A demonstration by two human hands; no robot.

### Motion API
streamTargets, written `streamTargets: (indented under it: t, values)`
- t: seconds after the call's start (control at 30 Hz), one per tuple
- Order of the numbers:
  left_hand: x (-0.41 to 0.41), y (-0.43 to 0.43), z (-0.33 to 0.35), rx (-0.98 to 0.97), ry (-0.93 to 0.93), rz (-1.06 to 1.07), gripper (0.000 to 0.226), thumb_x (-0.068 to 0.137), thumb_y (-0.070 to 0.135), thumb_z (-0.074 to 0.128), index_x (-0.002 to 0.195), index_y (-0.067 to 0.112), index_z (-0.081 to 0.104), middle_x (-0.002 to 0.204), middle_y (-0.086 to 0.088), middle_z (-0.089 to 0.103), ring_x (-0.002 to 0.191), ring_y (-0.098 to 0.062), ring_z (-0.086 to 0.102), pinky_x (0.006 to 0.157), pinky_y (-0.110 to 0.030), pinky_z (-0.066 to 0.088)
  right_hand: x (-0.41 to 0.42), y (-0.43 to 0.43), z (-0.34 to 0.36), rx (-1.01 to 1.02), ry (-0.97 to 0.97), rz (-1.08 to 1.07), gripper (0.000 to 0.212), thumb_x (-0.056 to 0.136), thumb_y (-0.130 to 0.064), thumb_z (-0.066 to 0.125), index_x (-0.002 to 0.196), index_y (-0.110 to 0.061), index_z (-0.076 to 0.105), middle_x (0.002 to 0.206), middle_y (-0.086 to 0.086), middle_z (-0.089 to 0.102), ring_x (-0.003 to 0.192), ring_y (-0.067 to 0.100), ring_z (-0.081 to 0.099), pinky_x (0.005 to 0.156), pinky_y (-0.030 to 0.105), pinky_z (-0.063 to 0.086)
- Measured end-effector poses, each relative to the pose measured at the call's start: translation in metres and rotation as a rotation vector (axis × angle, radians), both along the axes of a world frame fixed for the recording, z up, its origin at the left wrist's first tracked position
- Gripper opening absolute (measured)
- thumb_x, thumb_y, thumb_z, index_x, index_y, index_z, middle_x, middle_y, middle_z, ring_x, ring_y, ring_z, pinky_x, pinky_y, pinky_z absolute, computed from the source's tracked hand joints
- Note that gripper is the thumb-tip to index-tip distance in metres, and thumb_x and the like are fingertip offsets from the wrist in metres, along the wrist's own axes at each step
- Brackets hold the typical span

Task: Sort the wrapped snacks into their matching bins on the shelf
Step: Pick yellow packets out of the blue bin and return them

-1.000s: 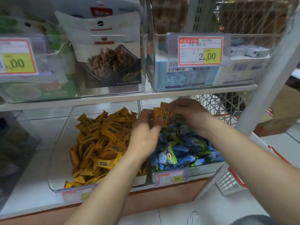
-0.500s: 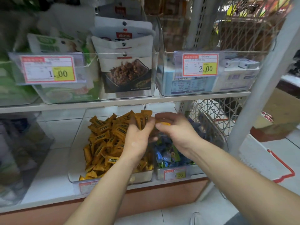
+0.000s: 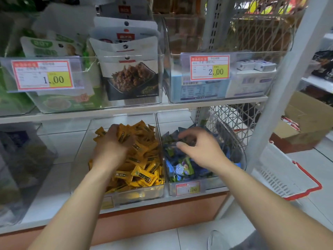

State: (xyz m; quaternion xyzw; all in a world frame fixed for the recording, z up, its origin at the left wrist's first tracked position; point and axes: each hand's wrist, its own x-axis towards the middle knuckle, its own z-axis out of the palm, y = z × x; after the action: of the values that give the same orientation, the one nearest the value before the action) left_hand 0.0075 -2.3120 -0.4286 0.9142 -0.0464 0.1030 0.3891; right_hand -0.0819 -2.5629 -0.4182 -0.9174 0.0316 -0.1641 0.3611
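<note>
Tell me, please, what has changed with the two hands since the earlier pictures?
The hands parted. The left hand went left onto the yellow snacks; the right hand went right, over the blue snacks, and its yellow piece is no longer seen. Both clear bins stayed in place.

We stand in a shop: price tags (image 3: 42,74) clipped to clear bins (image 3: 144,193) of wrapped snacks (image 3: 144,159) on white shelves (image 3: 126,109), a shopping basket (image 3: 275,170) alongside.

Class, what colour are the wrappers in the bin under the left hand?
Yellow wrappers, head view.
</note>
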Motion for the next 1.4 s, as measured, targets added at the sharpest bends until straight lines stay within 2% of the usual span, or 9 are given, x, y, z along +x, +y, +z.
streamTargets:
  t: [0.1,0.3,0.5,0.77,0.93,1.03,1.1,1.23,1.4]
  values:
    - [0.010,0.001,-0.003,0.164,-0.003,0.002,0.048,0.087,0.054,0.063,0.127,0.029,0.052,0.086,0.003,0.065,0.073,-0.019,0.061,0.068,-0.035,0.049,0.000,-0.036,-0.005,-0.097,0.028,-0.081,0.020,0.083,-0.039,0.072,0.101,-0.032,0.070,0.107,-0.009,0.064,0.100,0.012,0.062,0.079,0.022,0.041]
    - [0.011,-0.009,0.007,0.235,0.006,-0.001,0.073,0.086,0.051,0.066,0.147,0.025,0.037,0.148,-0.005,0.047,0.131,-0.031,0.047,0.103,-0.048,0.043,-0.014,-0.085,-0.004,-0.149,0.168,-0.162,0.044,0.087,-0.045,0.067,0.124,-0.020,0.066,0.103,0.000,0.073,0.089,0.017,0.067,0.075,0.029,0.052]
    - [-0.047,-0.066,0.026,0.253,-0.260,-0.338,0.028,0.090,0.043,0.058,0.109,0.026,0.068,0.101,0.006,0.070,0.093,-0.015,0.064,0.081,-0.034,0.054,-0.037,-0.096,-0.007,-0.357,0.350,-0.077,0.053,0.085,-0.051,0.064,0.126,-0.017,0.060,0.116,0.006,0.065,0.095,0.023,0.060,0.073,0.026,0.039]
    - [-0.047,-0.154,-0.024,0.748,-0.016,-0.830,0.071,0.092,0.070,0.035,0.152,0.036,0.022,0.159,0.005,0.029,0.140,-0.022,0.036,0.109,-0.037,0.038,-0.044,-0.086,-0.036,-0.437,0.539,0.128,0.076,0.094,-0.065,0.041,0.157,-0.027,0.020,0.162,0.006,0.023,0.143,0.032,0.031,0.115,0.044,0.032]
    - [-0.008,-0.165,-0.017,0.959,-0.164,-0.794,0.054,0.096,0.065,0.031,0.144,0.042,0.035,0.135,0.000,0.057,0.119,-0.026,0.054,0.091,-0.036,0.046,-0.033,-0.082,-0.044,-0.501,0.555,0.079,0.066,0.094,-0.060,0.038,0.152,-0.028,0.028,0.161,0.006,0.022,0.140,0.039,0.026,0.110,0.050,0.036]
    - [0.008,-0.162,-0.008,1.044,-0.192,-0.812,0.048,0.096,0.061,0.034,0.140,0.044,0.041,0.125,0.000,0.061,0.113,-0.026,0.055,0.083,-0.036,0.046,-0.021,-0.075,-0.035,-0.514,0.281,-0.047,0.058,0.086,-0.054,0.036,0.133,-0.025,0.053,0.144,0.006,0.045,0.129,0.035,0.038,0.099,0.045,0.044]
    - [0.010,-0.158,-0.002,1.039,-0.203,-0.884,0.044,0.095,0.058,0.038,0.137,0.046,0.045,0.127,0.002,0.060,0.112,-0.025,0.055,0.083,-0.036,0.048,-0.012,-0.072,-0.035,-0.440,0.160,-0.039,0.064,0.084,-0.057,0.036,0.141,-0.029,0.047,0.150,0.003,0.041,0.135,0.032,0.036,0.105,0.045,0.042]
    - [0.016,-0.152,0.012,1.136,-0.142,-0.918,0.048,0.092,0.064,0.036,0.134,0.047,0.050,0.134,0.010,0.057,0.117,-0.020,0.054,0.090,-0.040,0.048,0.001,-0.065,-0.055,-0.417,0.517,0.128,0.080,0.088,-0.076,0.028,0.157,-0.040,0.008,0.167,-0.004,0.003,0.152,0.028,-0.001,0.121,0.049,0.012]
    - [0.038,-0.170,0.023,0.892,0.156,-0.785,0.040,0.088,0.064,0.045,0.102,0.036,0.070,0.109,0.011,0.064,0.096,-0.012,0.059,0.083,-0.038,0.051,0.004,-0.054,-0.068,-0.468,0.538,0.129,0.078,0.088,-0.077,0.018,0.155,-0.037,0.016,0.167,-0.001,0.007,0.151,0.033,-0.001,0.119,0.056,0.009]
